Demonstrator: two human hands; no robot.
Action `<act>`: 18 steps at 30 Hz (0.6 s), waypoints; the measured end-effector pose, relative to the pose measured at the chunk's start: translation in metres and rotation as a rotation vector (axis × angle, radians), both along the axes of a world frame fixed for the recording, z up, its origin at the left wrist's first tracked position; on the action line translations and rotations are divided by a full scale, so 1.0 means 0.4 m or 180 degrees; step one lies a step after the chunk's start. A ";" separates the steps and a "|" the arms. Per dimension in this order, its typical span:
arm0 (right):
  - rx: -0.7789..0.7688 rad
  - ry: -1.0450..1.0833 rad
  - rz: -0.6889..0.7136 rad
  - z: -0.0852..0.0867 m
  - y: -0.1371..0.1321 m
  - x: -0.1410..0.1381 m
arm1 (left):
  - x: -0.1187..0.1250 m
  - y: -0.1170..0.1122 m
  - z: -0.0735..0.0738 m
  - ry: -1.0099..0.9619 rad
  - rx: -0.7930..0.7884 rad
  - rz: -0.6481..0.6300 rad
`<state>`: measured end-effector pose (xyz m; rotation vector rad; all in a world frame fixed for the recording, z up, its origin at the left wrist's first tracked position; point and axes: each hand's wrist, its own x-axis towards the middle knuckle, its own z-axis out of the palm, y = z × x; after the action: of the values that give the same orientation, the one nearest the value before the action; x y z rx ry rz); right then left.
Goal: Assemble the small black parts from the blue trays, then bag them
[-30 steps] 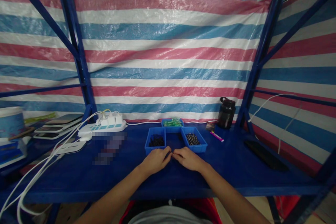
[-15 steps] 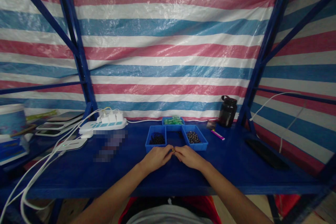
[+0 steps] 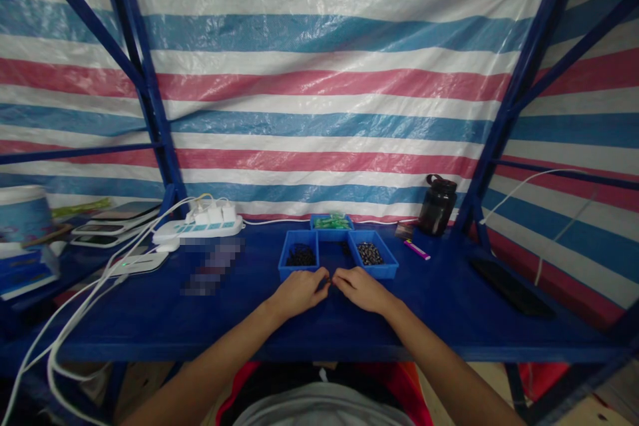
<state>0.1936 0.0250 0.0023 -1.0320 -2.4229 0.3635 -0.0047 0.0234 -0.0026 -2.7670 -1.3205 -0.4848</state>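
My left hand (image 3: 300, 293) and my right hand (image 3: 363, 289) meet at the fingertips just in front of the blue bins, thumbs and forefingers pinched. A tiny dark piece (image 3: 329, 279) shows between them, too small to name. Behind my left hand is a blue bin (image 3: 282, 265) with small black parts (image 3: 301, 255). Behind my right hand stands another blue bin (image 3: 391, 269), which holds small shiny dark-and-silver pieces (image 3: 370, 253). Between these two, farther back, a third blue bin (image 3: 314, 220) contains green plastic packets (image 3: 332, 221).
On the blue table (image 3: 210, 326), a white power strip (image 3: 172, 230) with plugs and white cables (image 3: 64, 319) occupies the left. To the right are a dark bottle (image 3: 437, 206), a purple lighter-like item (image 3: 417, 250) and a flat black object (image 3: 512, 286). A striped tarp (image 3: 319, 103) hangs behind.
The view has tipped down slightly. My fingertips have drawn slightly apart, and the brass-coloured glint between them earlier now shows only as a small dark spot.
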 end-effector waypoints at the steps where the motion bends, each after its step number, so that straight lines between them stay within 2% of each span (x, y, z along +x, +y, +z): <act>1: 0.0009 -0.0012 -0.0016 0.000 0.000 0.000 | 0.000 0.001 -0.001 -0.0001 -0.0012 0.0004; 7: -0.0049 -0.0033 -0.0078 -0.010 0.007 0.003 | -0.002 0.003 -0.001 0.0019 -0.0038 0.0005; 13: -0.0047 -0.0085 0.0001 -0.019 0.013 0.005 | -0.003 -0.003 0.008 -0.0056 -0.0102 -0.0222; 18: -0.0060 -0.0130 0.0017 -0.019 0.014 0.006 | -0.002 -0.007 0.012 -0.0104 -0.0133 -0.0253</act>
<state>0.1958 0.0307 -0.0055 -1.0511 -2.4634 0.3710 -0.0054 0.0207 0.0021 -2.8671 -1.2449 -0.5143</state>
